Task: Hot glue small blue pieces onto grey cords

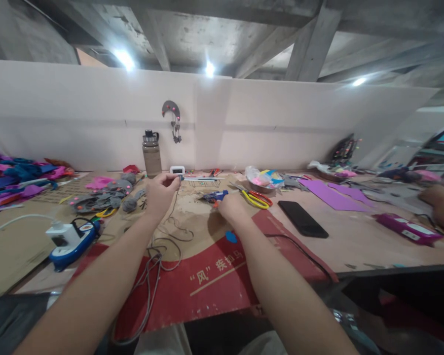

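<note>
My left hand (162,195) is closed in a pinch above the cardboard. A small dark grey piece shows at its fingertips, and a thin grey cord (175,199) hangs down from there into loose loops. Fingers of my right hand (231,209) wrap round a blue hot glue gun (219,195) with an orange part, lying low over the board with its nozzle toward the left. Most of its handle is hidden by the hand. Beside the right hand lie yellow-handled scissors (254,200) and a red-handled pair (262,197).
A black phone (302,218), purple sheets (333,195) and a magenta case (409,229) lie to the right, near another person's hand (438,199). Grey felt pieces (107,197), a blue power strip (74,249) and a water bottle (152,155) stand left. A bowl (264,186) sits behind.
</note>
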The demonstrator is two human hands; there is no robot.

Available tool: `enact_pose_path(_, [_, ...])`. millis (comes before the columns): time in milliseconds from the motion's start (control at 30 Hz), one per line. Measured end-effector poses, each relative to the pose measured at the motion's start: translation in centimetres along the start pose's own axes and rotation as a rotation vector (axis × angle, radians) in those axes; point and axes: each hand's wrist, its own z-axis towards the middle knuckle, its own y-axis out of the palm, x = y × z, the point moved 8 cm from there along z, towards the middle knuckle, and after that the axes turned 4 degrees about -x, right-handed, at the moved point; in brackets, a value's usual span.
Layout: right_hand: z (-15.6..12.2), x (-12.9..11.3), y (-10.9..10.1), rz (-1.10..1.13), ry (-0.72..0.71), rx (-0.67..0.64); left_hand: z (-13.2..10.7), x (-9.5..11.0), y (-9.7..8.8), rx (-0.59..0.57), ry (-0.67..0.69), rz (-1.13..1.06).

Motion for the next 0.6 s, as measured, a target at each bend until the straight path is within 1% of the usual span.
enact_pose_path(33, [-0.3, -0.6, -0.7, -0.034, 0.017, 0.062, -0.2, 0.8, 0.0, 0.003, 0.051, 0.047])
enact_pose_path(67, [-0.7, -1.5, -1.6, -0.061, 0.034, 0.159, -0.4, 1.5, 0.0, -0.002, 0.092, 0.081])
enact_pose_path(100, [-1.1, -2.8, -2.1, -0.058, 0.009, 0.231, -0.6, 2.0, 0.2, -0.014, 0.126, 0.106])
enact_pose_path(133, [-1.3, -4.5, -2.0, 0.005, -0.054, 0.233, -0.7, 2.4, 0.3, -0.034, 0.155, 0.13])
enact_pose_path(167, [-1.4, -6.0, -1.3, 0.105, -0.103, 0.182, -0.8, 2.8, 0.5, -0.055, 0.182, 0.153])
enact_pose_path(200, [-1.3, -7.1, -0.3, 0.239, -0.117, 0.11, -0.9, 3.0, 0.7, -0.074, 0.208, 0.175])
enact_pose_path(267, [-1.2, -8.6, 1.9, 0.533, -0.08, -0.031, -1.0, 3.4, 0.9, -0.103, 0.257, 0.211])
enact_pose_path(333, [-1.0, -9.1, 3.9, 0.732, -0.005, -0.137, -1.0, 3.5, 1.0, -0.117, 0.286, 0.221])
enact_pose_path(400, [-0.9, -9.0, 4.9, 0.842, 0.052, -0.182, -1.1, 3.6, 1.1, -0.116, 0.3, 0.223])
enact_pose_path(500, [-0.7, -8.4, 4.8, 0.878, 0.062, -0.166, -1.2, 3.3, 1.4, -0.105, 0.279, 0.253])
enact_pose_path(600, [-0.7, -8.1, 3.7, 0.784, 0.02, -0.123, -1.2, 2.4, 1.9, -0.114, 0.15, 0.226])
